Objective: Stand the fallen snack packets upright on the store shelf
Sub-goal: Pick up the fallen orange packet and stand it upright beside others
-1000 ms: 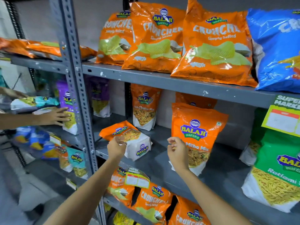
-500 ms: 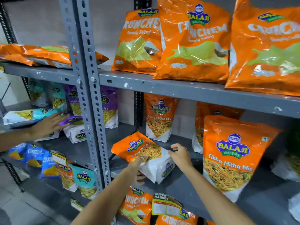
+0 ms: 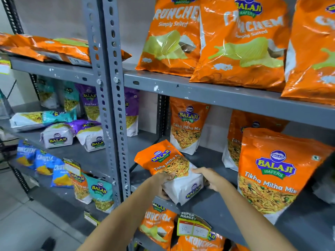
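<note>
An orange and white Tikha Mitha Mix packet (image 3: 172, 165) lies fallen on the grey middle shelf (image 3: 213, 205), its top pointing back left. My left hand (image 3: 163, 183) grips its near left side. Against its right side presses my right hand (image 3: 210, 178). Upright packets of the same kind stand behind it (image 3: 186, 124) and to the right (image 3: 272, 171). On the left rack, a teal packet (image 3: 41, 117) and two purple ones (image 3: 58, 135) (image 3: 90, 135) lie fallen.
A grey perforated upright post (image 3: 108, 98) divides the two racks. Large orange Crunchem bags (image 3: 241, 42) stand on the top shelf; flat orange bags (image 3: 54, 48) lie at top left. A price tag (image 3: 194, 226) hangs below the shelf edge. More packets fill the lower shelves.
Both my hands moved from the upright packet at right to the fallen orange packet and closed on its sides. The view shifted left. Another person's hand at left has left the view.
</note>
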A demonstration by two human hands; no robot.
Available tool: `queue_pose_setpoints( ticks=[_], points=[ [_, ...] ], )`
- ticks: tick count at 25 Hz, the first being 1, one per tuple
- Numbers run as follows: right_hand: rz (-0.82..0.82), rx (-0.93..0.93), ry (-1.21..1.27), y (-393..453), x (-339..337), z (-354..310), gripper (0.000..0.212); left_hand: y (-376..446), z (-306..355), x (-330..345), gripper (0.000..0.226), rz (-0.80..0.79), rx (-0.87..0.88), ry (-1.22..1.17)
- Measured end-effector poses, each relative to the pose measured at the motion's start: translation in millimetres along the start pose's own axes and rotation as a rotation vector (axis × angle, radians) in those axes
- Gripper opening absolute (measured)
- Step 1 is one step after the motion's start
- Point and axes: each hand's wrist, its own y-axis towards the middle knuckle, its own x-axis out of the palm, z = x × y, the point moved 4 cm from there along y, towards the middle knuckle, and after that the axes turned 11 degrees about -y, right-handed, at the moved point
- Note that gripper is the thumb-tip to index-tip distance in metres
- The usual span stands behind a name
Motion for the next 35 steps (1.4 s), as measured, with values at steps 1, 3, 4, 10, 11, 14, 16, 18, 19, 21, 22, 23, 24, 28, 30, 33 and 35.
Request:
queue_pose_setpoints(
  ticks=[1, 3, 4, 10, 11, 14, 16, 18, 19, 21, 22, 23, 24, 28, 30, 33, 35],
  points=[
    [-0.045, 0.01, 0.008, -6, -1, 2, 0.051, -1, -2, -1, 0.07, -0.004, 0.03, -0.014],
    [-0.142, 0.02, -0.005, -20, 1, 5, 0.048, -5, -8, -3, 0.067, -0.003, 0.083, -0.033],
    [-0.17, 0.018, -0.026, -26, 2, 8, 0.046, -10, -11, -5, 0.065, 0.009, 0.113, -0.03],
    [-0.049, -0.123, -0.021, -54, 4, 32, 0.026, -28, -25, -15, 0.024, 0.056, 0.38, 0.017],
    [-0.021, -0.174, -0.029, -58, 4, 36, 0.03, -32, -23, -15, 0.021, 0.046, 0.439, 0.052],
    [0.073, -0.324, -0.071, -67, 2, 43, 0.026, -42, -15, -12, 0.03, 0.032, 0.592, 0.183],
    [0.134, -0.375, -0.075, -69, -2, 45, 0.029, -43, -10, -8, 0.051, 0.023, 0.656, 0.237],
    [0.17, -0.421, -0.033, -68, -3, 47, 0.024, -40, -6, -4, 0.059, 0.04, 0.708, 0.283],
    [0.186, -0.437, -0.013, -66, -3, 48, 0.025, -39, -3, -2, 0.061, 0.045, 0.73, 0.294],
    [0.231, -0.442, 0.001, -61, -3, 49, 0.029, -32, 4, 3, 0.061, 0.036, 0.765, 0.298],
    [0.251, -0.447, -0.008, -59, -3, 48, 0.034, -27, 9, 6, 0.06, 0.014, 0.776, 0.291],
    [0.268, -0.451, -0.012, -55, -1, 47, 0.04, -22, 14, 9, 0.06, -0.02, 0.782, 0.277],
    [0.286, -0.451, -0.015, -52, 0, 46, 0.043, -17, 18, 12, 0.06, -0.058, 0.791, 0.266],
    [0.325, -0.43, -0.008, -38, 8, 50, 0.04, 4, 28, 11, 0.065, -0.188, 0.818, 0.28],
    [0.292, -0.41, -0.009, -30, 10, 56, 0.046, 15, 23, 3, 0.066, -0.254, 0.784, 0.328],
    [0.209, -0.383, -0.02, -23, 13, 64, 0.063, 32, 8, -11, 0.057, -0.302, 0.726, 0.419],
    [0.207, -0.406, -0.029, -18, 14, 62, 0.064, 40, 9, -16, 0.05, -0.294, 0.725, 0.414]
  ],
)
